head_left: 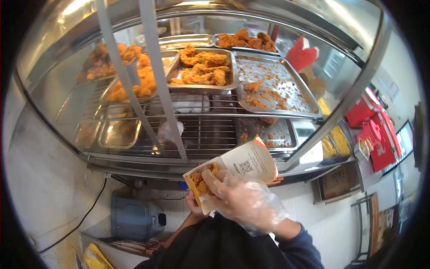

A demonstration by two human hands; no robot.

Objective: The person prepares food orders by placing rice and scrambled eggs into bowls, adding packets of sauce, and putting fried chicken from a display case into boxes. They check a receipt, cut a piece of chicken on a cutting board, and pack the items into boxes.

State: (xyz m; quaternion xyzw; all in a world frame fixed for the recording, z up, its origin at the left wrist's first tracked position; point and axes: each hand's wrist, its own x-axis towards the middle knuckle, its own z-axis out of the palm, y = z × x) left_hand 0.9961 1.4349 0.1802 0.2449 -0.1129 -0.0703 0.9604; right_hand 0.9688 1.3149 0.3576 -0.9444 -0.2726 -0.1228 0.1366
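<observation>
In front of my body, my left hand (194,205) holds a white and yellow paper box (248,163) from below, its fingers wrapped round the lower edge. The box is tilted, with its lid flap, printed with a QR code, folded out to the right. Pieces of fried chicken (195,178) lie inside. My right hand (242,197), in a clear plastic glove, reaches over the box with bent fingers at the chicken. The fingertips are partly hidden, and whether they grip a piece is unclear.
A glass display case (268,11) stands ahead, with a tray of fried chicken (206,87) and a crumb-strewn tray (286,85) on its wire rack (206,130). A grey bin (132,217) is at lower left. Red boxes (383,134) stand at right.
</observation>
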